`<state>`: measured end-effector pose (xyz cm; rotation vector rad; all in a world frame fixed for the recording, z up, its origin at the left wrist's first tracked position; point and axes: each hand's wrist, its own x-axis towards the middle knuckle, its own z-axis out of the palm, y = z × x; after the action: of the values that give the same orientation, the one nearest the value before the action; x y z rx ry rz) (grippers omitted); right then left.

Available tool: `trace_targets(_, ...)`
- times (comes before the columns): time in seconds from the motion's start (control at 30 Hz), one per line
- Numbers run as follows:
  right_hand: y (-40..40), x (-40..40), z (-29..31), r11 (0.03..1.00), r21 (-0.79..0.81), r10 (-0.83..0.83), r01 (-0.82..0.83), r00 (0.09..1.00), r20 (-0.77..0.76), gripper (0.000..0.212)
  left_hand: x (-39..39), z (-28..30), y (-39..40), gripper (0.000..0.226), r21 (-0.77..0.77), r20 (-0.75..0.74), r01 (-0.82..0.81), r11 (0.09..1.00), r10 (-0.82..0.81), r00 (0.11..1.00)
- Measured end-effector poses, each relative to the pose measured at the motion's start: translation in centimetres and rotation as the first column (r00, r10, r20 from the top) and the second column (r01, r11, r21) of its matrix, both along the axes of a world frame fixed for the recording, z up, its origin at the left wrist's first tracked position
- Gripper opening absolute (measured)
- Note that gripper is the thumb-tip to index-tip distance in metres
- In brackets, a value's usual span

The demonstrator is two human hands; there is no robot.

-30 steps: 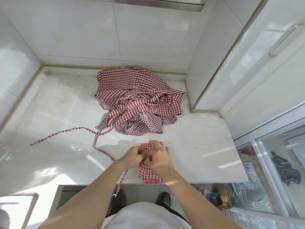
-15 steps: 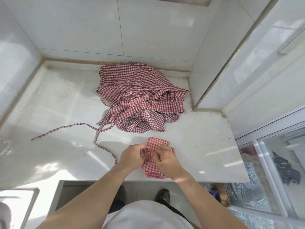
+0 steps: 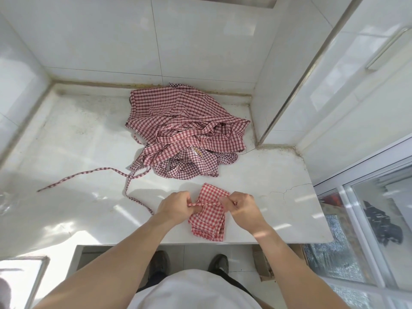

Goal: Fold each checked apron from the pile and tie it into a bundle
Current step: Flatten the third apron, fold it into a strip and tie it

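A folded red-and-white checked apron (image 3: 210, 221) lies flat near the front edge of the white counter (image 3: 78, 152). Its strap (image 3: 208, 204) runs taut across the fold. My left hand (image 3: 177, 207) pinches one end of that strap at the bundle's left side. My right hand (image 3: 242, 205) pinches the other end at the right side. Behind them, a pile of loose checked aprons (image 3: 187, 132) sits against the back wall, with tangled straps on top.
A long loose strap (image 3: 89, 173) trails from the pile to the left and curls toward my left wrist. Tiled walls close the back and left. A white cabinet (image 3: 334, 85) stands at the right. A cardboard box (image 3: 265, 262) sits on the floor below the counter.
My hands have drawn apart sideways, pulling the strap tight across the folded apron. The fold now lies flatter and more of it shows.
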<state>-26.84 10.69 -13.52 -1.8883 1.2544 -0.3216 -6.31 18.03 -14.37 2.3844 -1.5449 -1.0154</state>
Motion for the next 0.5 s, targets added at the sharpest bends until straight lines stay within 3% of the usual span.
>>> trace_targets(0.1,-0.6,-2.1,-1.0,0.998,-0.064,-0.025,0.020,0.996,-0.081,0.050,1.4,0.1,0.2,0.045,0.004,0.012,-0.028,1.000,0.027,1.000)
trace_targets(0.23,-0.5,-4.0,-2.3,0.996,-0.079,-0.060,0.047,0.985,-0.164,0.051,2.1,-0.4,1.1,0.033,0.064,0.044,0.019,0.998,-0.022,0.999)
trace_targets(0.33,-0.3,-3.8,-2.5,0.997,-0.041,-0.078,0.070,0.967,-0.242,0.048,1.8,-0.1,1.3,0.017,0.041,-0.142,0.004,0.999,0.002,0.990)
trace_targets(0.43,-0.3,-3.6,-2.1,0.999,-0.012,-0.041,0.039,0.971,-0.234,0.015,0.7,1.4,0.6,0.034,0.050,-0.359,0.032,0.998,-0.012,0.933)
trace_targets(0.5,0.0,-2.7,-1.3,0.997,0.060,-0.037,0.048,0.986,-0.164,0.010,-0.6,2.2,0.1,0.047,0.048,-0.414,0.089,0.995,-0.061,0.908)
